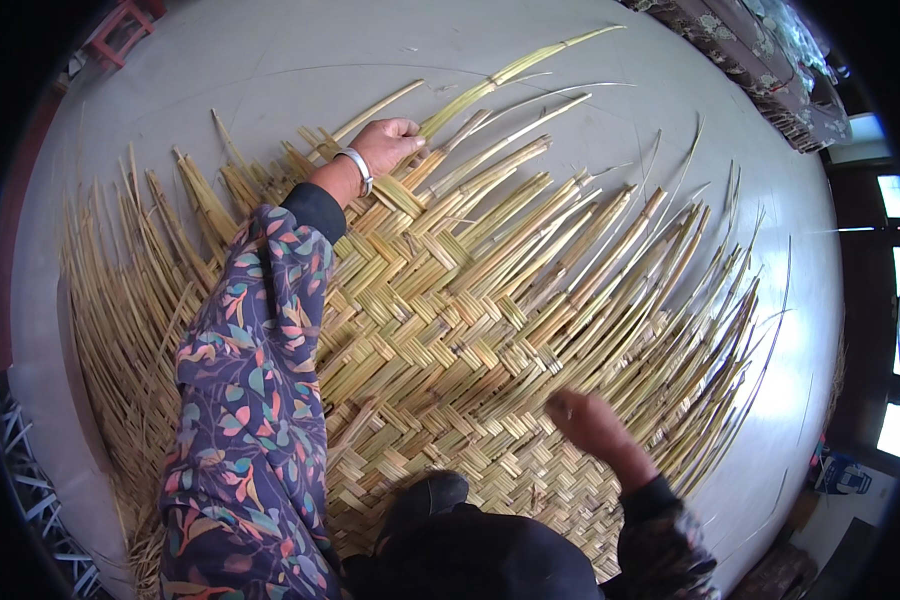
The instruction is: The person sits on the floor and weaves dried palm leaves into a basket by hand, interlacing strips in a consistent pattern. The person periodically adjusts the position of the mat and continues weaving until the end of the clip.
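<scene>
A mat of split reeds (435, 337) in a herringbone weave lies on the floor before me, its unwoven reed ends fanning out on both sides. At the mat's far edge, my left hand (390, 146) grips a flattened greenish reed strip (487, 86) between thumb and fingers. This strip points away to the upper right. A metal bangle (360, 171) circles my left wrist. My right hand (589, 427) is over the right part of the weave, blurred, with its fingers curled in. Whether it holds anything is hidden.
My dark shoe (446, 489) and knee are over the near part of the mat. Loose reed ends (675, 285) spread across the grey floor (307, 82). A red stool (124, 34) stands far left; cloth-covered furniture (727, 34) is at the upper right.
</scene>
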Demonstrator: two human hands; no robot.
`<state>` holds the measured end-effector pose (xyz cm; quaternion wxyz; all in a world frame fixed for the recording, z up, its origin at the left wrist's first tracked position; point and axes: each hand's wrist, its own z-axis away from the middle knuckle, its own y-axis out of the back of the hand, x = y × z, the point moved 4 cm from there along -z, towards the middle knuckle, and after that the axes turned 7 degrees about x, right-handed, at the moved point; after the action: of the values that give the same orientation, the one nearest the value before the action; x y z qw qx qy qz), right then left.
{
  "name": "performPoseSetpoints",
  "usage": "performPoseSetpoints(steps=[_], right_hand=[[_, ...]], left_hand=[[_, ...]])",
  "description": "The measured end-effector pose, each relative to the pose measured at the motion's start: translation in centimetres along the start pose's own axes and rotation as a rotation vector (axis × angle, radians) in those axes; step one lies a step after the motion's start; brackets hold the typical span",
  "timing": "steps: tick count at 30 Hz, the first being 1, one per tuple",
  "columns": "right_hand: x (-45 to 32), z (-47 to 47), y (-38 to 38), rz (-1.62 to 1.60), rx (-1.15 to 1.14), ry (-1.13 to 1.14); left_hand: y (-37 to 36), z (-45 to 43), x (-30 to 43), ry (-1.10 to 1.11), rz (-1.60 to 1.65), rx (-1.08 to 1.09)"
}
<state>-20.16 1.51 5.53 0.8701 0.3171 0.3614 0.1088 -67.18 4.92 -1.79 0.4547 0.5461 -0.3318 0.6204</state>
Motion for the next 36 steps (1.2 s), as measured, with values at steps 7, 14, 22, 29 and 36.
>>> performPoseSetpoints(steps=[7, 14, 22, 29, 36], right_hand=[[-11.1, -17.6, 11.2, -0.663, 0.262, 0.114], [-17.2, -22.6, 13.2, -1.333, 0.251, 0.146], [-17.9, -20.9, 11.5, -1.158, 0.387, 0.189], [-18.5, -18.2, 6.7, -1.112, 0.436, 0.236], [-15.3, -16.9, 9.0, -1.246, 0.519, 0.104]], left_hand=[[-1.7, 2.4, 2.4, 0.009, 0.017, 0.094], [-3.1, 5.3, 5.2, -0.068, -0.061, 0.142], [-4.5, 4.6, 4.4, -0.16, -0.598, 0.393], [-3.9, 1.9, 2.0, -0.056, -0.541, 0.377], [-3.4, 1.7, 1.7, -0.056, -0.178, -0.057]])
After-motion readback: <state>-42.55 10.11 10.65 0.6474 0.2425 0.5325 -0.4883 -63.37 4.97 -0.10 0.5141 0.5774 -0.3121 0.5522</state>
